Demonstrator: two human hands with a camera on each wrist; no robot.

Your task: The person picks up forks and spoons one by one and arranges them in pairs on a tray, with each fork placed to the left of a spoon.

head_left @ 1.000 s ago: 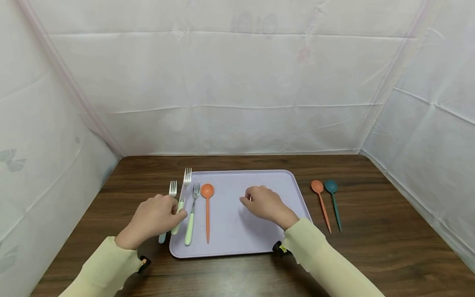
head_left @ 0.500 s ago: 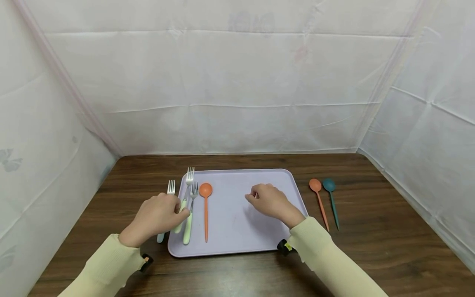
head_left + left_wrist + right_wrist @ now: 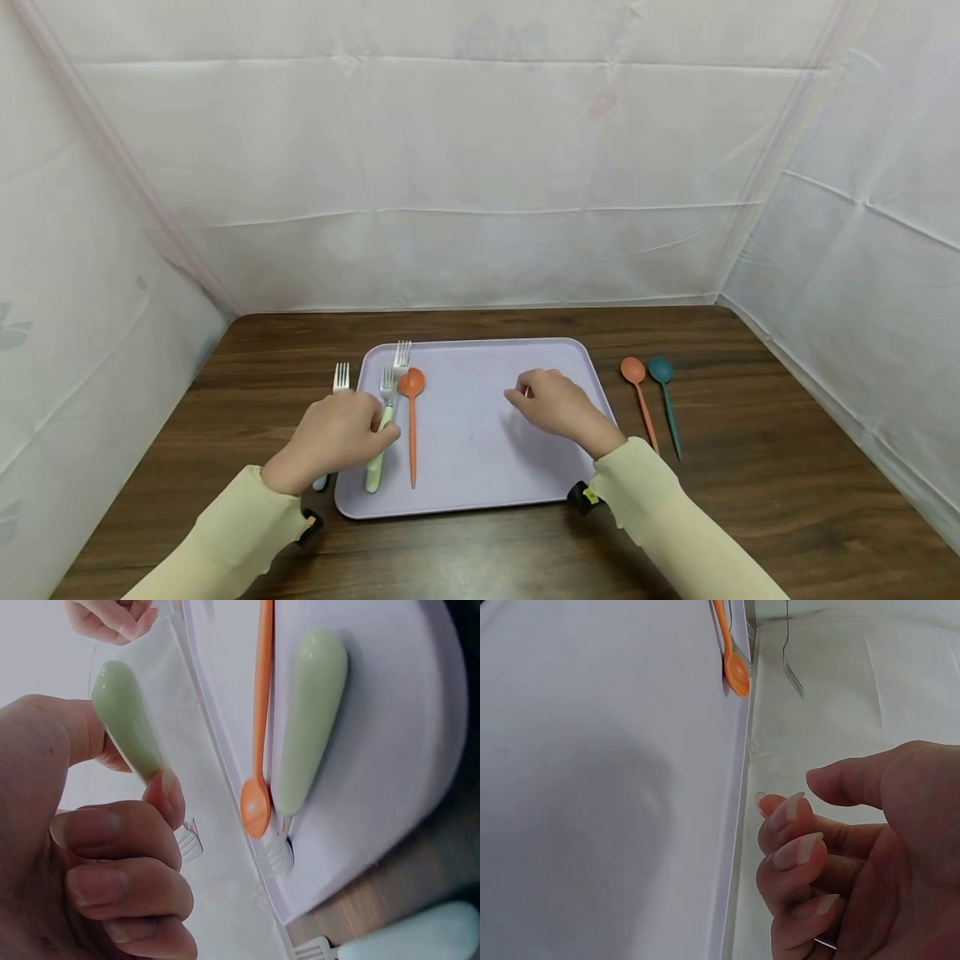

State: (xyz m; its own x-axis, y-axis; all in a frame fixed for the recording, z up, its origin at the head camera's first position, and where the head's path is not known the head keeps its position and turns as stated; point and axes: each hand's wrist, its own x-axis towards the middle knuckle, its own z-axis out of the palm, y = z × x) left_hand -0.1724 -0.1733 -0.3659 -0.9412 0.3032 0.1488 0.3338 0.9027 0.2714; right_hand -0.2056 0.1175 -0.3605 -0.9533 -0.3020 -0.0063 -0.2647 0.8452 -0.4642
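Note:
In the head view, my left hand (image 3: 341, 429) is above the left side of a lilac tray (image 3: 480, 442). Its thumb and forefinger pinch a green-handled fork (image 3: 127, 712), held up off the tray, tines pointing away from me. On the tray lies a second green-handled fork (image 3: 311, 720), partly covered by the left hand in the head view. Beside that one is an orange spoon (image 3: 412, 383). My right hand (image 3: 555, 404) hovers over the tray's right half, fingers loosely curled, with nothing in it.
A fork with a light blue handle (image 3: 416, 937) lies on the wooden table (image 3: 480, 558), left of the tray. Right of the tray are another orange spoon (image 3: 633, 372) and a teal spoon (image 3: 662, 371). White sheeting (image 3: 480, 167) surrounds the table's back and sides.
My left hand has moved right with the green-handled fork, from the tray's left edge to over the tray. The right hand has shifted only slightly; the whole head view has drifted a little.

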